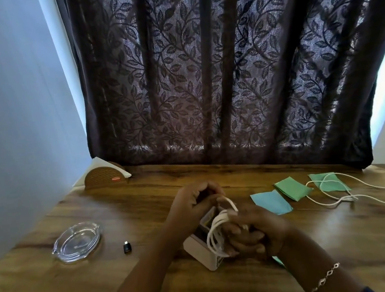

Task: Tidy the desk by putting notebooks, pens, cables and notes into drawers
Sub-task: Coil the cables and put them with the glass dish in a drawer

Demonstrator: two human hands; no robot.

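While the right hand [251, 232] gripped the white cable [217, 232] in loops at lower centre, the left hand [197, 200] pinched its free end, seemingly bundling it compactly for a drawer.

Desk [227, 290] grained wood, satin sheen; dish [76, 242] clear glossy glass; cable [360, 196] smooth white plastic; notes [271, 202] matt paper; curtain [214, 71] woven cloth

Two cables [217, 229] [350, 190], three notes [271, 202] [292, 188] [327, 182], one glass dish [76, 242], one adapter [126, 247], one box [198, 248], one napkin holder [105, 177]

The red sticker [116, 178] on the napkin holder [105, 177] is too blurred to read.
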